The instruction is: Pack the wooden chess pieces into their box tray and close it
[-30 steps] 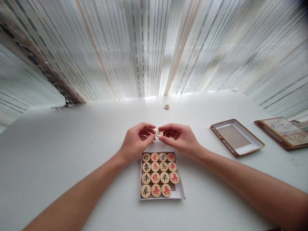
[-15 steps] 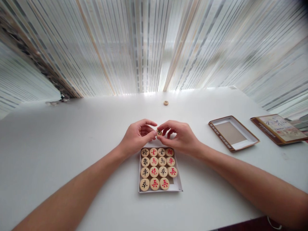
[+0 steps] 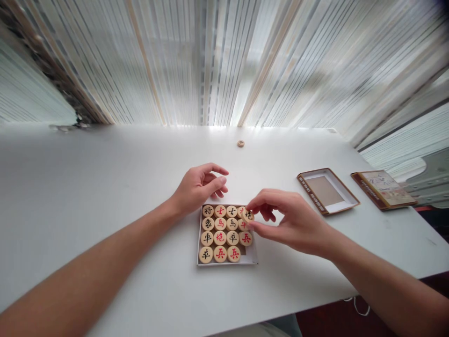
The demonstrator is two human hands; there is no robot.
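Between the thumb and fingers of my right hand [image 3: 286, 217] is a round wooden Chinese chess piece [image 3: 248, 215] with a black character. It hovers over the right side of a shallow white box [image 3: 228, 265], partly covering the red-marked pieces there. Rows of chess pieces [image 3: 220, 238] with red and black characters lie face up in the box, and a gap shows at its near right corner. Just beyond the box's far left side, my left hand [image 3: 205, 185] is loosely curled with its fingers apart, holding nothing.
Another chess piece [image 3: 240, 143] lies on the white table [image 3: 140, 281] near the curtain [image 3: 182, 61]. To the right are an open brown-edged box lid [image 3: 328, 191] and a lid with a printed top [image 3: 386, 187]. The table's front edge runs along the lower right.
My right hand has moved away from my left, carrying the black-marked chess piece back toward me and right, over the box. The left hand has let go of it. The camera view has shifted slightly.
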